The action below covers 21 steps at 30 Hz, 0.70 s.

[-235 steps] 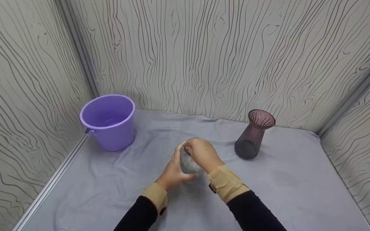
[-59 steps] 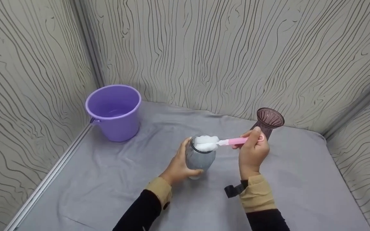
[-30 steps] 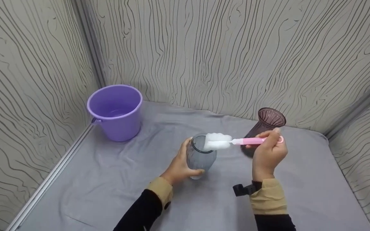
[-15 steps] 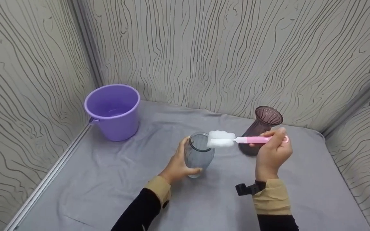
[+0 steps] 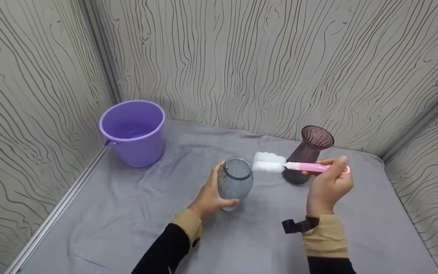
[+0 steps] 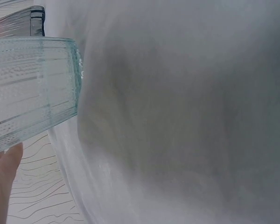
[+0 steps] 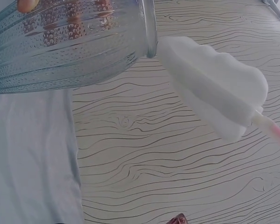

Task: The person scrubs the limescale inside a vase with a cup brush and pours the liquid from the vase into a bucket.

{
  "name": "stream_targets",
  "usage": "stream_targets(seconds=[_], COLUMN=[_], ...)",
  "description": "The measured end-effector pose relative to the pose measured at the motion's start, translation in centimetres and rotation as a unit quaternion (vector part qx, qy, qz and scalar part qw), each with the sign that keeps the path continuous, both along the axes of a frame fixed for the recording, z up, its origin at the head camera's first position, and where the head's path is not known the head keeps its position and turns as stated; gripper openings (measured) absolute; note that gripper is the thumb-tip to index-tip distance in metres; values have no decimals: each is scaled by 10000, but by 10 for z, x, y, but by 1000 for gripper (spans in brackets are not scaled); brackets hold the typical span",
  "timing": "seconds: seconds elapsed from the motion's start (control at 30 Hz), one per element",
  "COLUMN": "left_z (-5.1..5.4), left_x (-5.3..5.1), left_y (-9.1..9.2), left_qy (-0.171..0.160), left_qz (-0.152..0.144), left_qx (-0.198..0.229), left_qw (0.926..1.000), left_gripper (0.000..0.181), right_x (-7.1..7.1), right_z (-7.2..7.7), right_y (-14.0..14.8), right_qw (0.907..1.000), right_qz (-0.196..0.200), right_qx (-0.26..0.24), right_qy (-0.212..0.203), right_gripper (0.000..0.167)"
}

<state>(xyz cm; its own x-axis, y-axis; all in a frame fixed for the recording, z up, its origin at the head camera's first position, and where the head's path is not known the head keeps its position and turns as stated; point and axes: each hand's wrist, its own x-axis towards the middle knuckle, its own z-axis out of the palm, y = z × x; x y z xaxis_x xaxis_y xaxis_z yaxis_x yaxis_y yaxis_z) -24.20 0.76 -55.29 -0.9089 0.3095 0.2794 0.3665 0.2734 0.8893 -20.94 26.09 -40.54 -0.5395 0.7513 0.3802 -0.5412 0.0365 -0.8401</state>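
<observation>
My left hand [image 5: 211,198] grips a clear bluish glass vase [image 5: 238,186], thumb across its front and fingers round its far left side. In the left wrist view the base of the vase [image 6: 32,88] hangs just off the cloth. My right hand [image 5: 329,186] holds a sponge bottle brush [image 5: 268,163] by its pink handle, level, with the white scalloped head pointing left. That sponge head [image 7: 214,84] is outside the vase, beside its rim; in the head view a sliver of gap shows between them. A purple ribbed glass vase [image 5: 304,152] stands behind the brush handle, partly hidden by it.
A purple bucket [image 5: 139,150] stands at the back left, against the corner. Grey cloth [image 5: 135,228] covers the table, wrinkled on the left. Panels with a wood-grain pattern [image 5: 219,68] enclose the back and both sides.
Earlier my right hand was at the mouth of the clear vase. The brush has since come out of it and moved right, clear of the rim. My left hand keeps holding the vase.
</observation>
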Motion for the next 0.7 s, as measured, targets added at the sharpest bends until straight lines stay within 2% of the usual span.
stream_targets(seconds=[0.2, 0.37, 0.47, 0.6, 0.7], left_z=[0, 0, 0, 0, 0], left_x=[0, 0, 0, 0, 0], left_y=[0, 0, 0, 0, 0], left_qy=[-23, -29, -5, -3, -7], left_qz=[-28, 2, 16, 34, 44], left_qx=[32, 39, 29, 26, 11], left_qw=[10000, 10000, 10000, 10000, 10000], left_gripper=[121, 121, 121, 121, 120], right_x=[2, 1, 0, 2, 4], right_z=[-5, -11, -18, -32, -43], right_y=[10, 25, 36, 50, 61], right_qw=[9995, 9955, 9916, 9830, 9697], right_qz=[-130, 24, -15, -27, 28], right_qx=[-213, -933, -1276, -1794, -2385], right_qy=[-198, -151, -205, -385, -534], right_gripper=[48, 46, 45, 44, 43])
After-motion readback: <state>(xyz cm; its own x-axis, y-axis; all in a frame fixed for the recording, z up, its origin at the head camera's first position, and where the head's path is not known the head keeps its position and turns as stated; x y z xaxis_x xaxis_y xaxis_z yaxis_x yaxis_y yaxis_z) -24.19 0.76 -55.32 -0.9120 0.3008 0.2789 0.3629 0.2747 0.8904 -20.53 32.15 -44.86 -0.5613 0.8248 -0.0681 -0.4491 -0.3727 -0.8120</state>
